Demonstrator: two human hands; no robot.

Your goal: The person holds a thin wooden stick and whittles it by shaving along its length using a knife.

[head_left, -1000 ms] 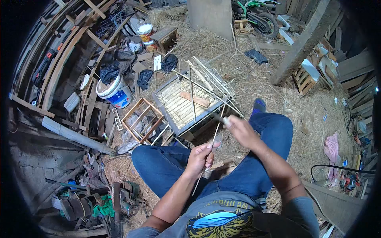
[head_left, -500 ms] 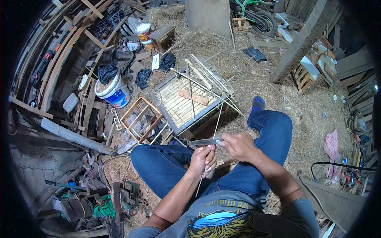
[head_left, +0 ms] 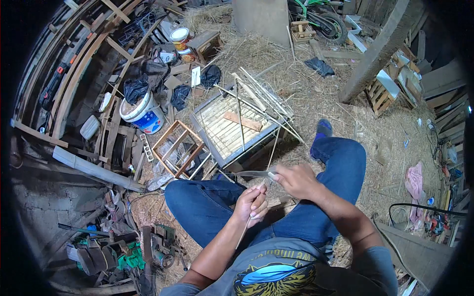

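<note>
My left hand (head_left: pixel 251 204) is closed around a thin bamboo strip (head_left: pixel 242 236), whose lower end slants down past my wrist. In my right hand (head_left: pixel 297 182) is a knife (head_left: pixel 251 173), its blade pointing left just above my left fingertips. Both hands are close together over my lap, between my bent knees. Beyond them stands a dark-framed box (head_left: pixel 211 147) topped with pale slats, with a short flat board (head_left: pixel 243 121) on it. Several long thin strips (head_left: pixel 261 96) lie across its far right corner.
Left of the box stands a small wooden frame (head_left: pixel 177 150), with a white bucket (head_left: pixel 143 116) behind it. A wooden post (head_left: pixel 373 54) rises at right. A vise (head_left: pixel 163 246) and scattered tools lie at lower left. Straw and shavings cover the floor.
The knife has lifted slightly away from my left fingertips. The strip's lower end has shifted a little left, with my left hand still around it. The view has moved slightly.
</note>
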